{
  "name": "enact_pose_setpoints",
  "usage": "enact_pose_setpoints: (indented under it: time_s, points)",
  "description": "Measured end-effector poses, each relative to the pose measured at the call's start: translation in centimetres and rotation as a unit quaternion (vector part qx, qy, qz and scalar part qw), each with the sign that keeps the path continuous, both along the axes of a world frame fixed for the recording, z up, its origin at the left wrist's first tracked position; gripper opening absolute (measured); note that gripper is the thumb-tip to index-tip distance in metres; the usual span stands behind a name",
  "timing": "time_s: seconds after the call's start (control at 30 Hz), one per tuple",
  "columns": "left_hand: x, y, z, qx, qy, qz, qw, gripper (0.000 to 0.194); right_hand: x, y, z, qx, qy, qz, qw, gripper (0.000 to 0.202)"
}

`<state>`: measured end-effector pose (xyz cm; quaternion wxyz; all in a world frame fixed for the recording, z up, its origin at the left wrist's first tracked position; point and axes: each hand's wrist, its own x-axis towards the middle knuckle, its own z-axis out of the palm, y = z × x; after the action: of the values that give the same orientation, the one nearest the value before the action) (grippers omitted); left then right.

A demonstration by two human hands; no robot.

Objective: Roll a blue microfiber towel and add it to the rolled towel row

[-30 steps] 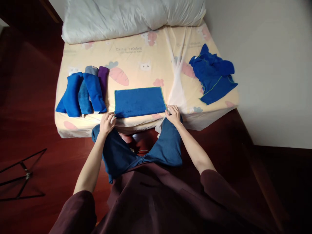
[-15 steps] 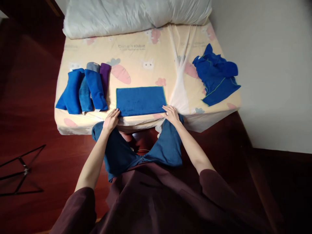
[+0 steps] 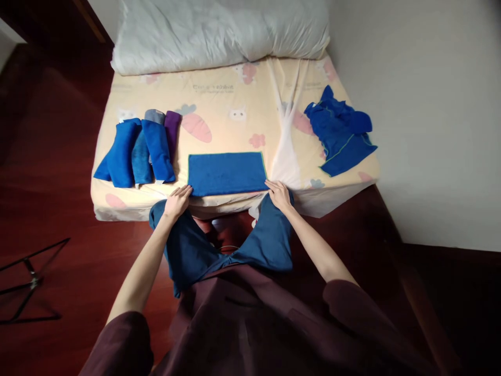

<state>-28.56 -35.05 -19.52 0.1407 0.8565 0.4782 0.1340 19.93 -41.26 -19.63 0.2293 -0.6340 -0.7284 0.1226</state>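
Blue cloth (image 3: 227,174) runs long-ways between left hand (image 3: 178,200) and right hand (image 3: 279,195), straightish fingers at its near corners, can't really tell if they're pinching.

The flat blue rectangular cloth (image 3: 227,174) at the near edge looks matt and smooth, like soft microfibre. At left, the bright blue rolled cloth bundle (image 3: 123,151) is matt and plush; at right, the crumpled blue cloth heap (image 3: 342,141) looks thin and creased. The far pale grey puffy quilt (image 3: 219,34) has a faint sheen and puckers. Glossy, wood-like dark red flooring (image 3: 78,230) meets a matt, smooth grey wall (image 3: 430,130).
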Motion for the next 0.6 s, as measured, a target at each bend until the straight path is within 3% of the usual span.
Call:
enact_pose_setpoints:
  time_s: [0.17, 0.37, 0.6]
  points:
    - [-0.8, -1.1, 0.2, -0.039, -0.012, 0.035, 0.999, 0.056, 0.2, -0.6, -0.3, -0.012, 0.063, -0.010, 0.998, 0.050]
    - [-0.3, -0.1, 0.7, -0.053, -0.009, 0.043, 0.998, 0.055, 0.1, 0.6, -0.5, -0.024, 0.057, -0.010, 0.998, 0.056]
    - [-0.4, 0.0, 0.8, -0.041, 0.013, 0.114, 0.993, 0.049, 0.1, 0.5, -0.7, -0.036, 0.029, -0.049, 0.998, 0.052]
